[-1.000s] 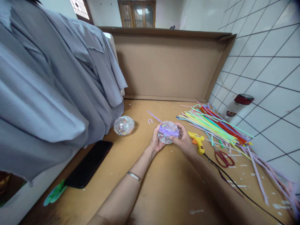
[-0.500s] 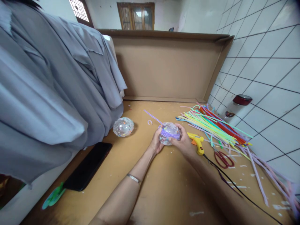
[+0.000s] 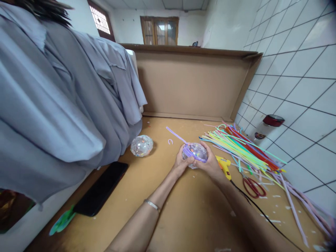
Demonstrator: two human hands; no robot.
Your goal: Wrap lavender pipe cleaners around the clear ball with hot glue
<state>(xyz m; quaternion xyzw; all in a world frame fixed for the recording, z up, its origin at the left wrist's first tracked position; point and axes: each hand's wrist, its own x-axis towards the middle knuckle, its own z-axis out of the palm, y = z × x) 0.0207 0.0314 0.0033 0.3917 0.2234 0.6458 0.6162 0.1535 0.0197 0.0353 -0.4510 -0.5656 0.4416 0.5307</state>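
Between my two hands is a clear ball with colored specks (image 3: 198, 149), held just above the table. Purple pipe cleaners (image 3: 189, 152) wrap around its middle, and one free end (image 3: 176, 134) sticks out to the upper left. My left hand (image 3: 181, 161) grips the ball's left side, its thumb pressed on the purple band. My right hand (image 3: 210, 163) is closed around the right side, thumb near the lower front. A second clear speckled ball (image 3: 141, 145) rests on the table to the left. Near it lies a small curled pale purple piece (image 3: 170, 141).
Right of my hands are a yellow glue gun (image 3: 223, 167) with a black cord, red-handled scissors (image 3: 254, 187) and a heap of colored pipe cleaners (image 3: 241, 147). A jar with a red lid (image 3: 273, 120) stands by the tiled wall. Left are a black phone (image 3: 102, 189) and grey cloth (image 3: 78, 105).
The ball has been tilted in my hands, so the purple band now slants down to the right. My left thumb has come onto the band. The view has shifted slightly.
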